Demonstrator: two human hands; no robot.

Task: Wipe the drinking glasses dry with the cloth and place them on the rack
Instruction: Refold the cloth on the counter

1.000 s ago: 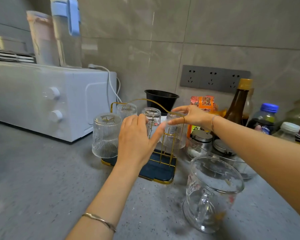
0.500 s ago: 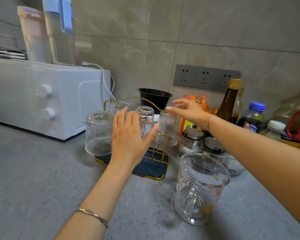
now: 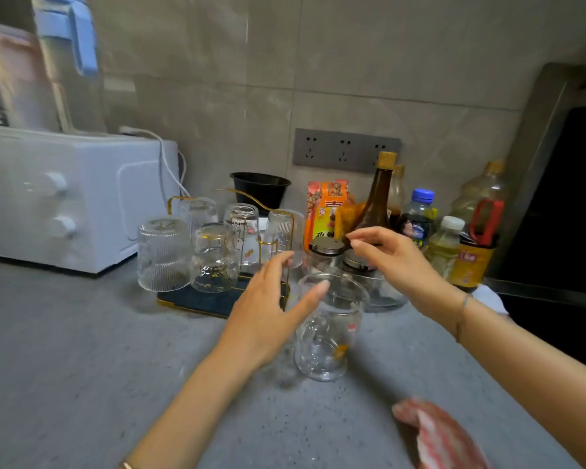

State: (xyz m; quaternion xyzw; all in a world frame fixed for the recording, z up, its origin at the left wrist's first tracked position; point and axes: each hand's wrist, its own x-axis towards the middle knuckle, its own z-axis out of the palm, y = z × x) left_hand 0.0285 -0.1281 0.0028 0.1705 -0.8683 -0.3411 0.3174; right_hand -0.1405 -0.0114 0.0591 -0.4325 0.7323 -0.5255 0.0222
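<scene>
Left hand (image 3: 268, 316) released: fingers straight, thumb spread, gripping nothing. Thumb tip sits at the near rim of the glass mug (image 3: 329, 333); cannot tell whether it touches.

Mug stands upright on the counter (image 3: 65, 350), mouth up, long axis vertical, immediately right of the left palm and just in front of the rack (image 3: 200, 301). Handle faces the left hand.

Right hand (image 3: 400, 265) hangs above and behind the mug, near the jar lids (image 3: 325, 245). Fingers loosely bent, thumb and forefinger close together, nothing seen between them (reads as empty).

Left hand is the nearer one. Judgement: a short move right closes it on the mug.

Cloth (image 3: 444, 434) lies on the counter's near right, under the right forearm, well apart from both hands.

Rack carries five upturned glasses (image 3: 163, 255). Mug likely the last piece, not yet wiped.
</scene>
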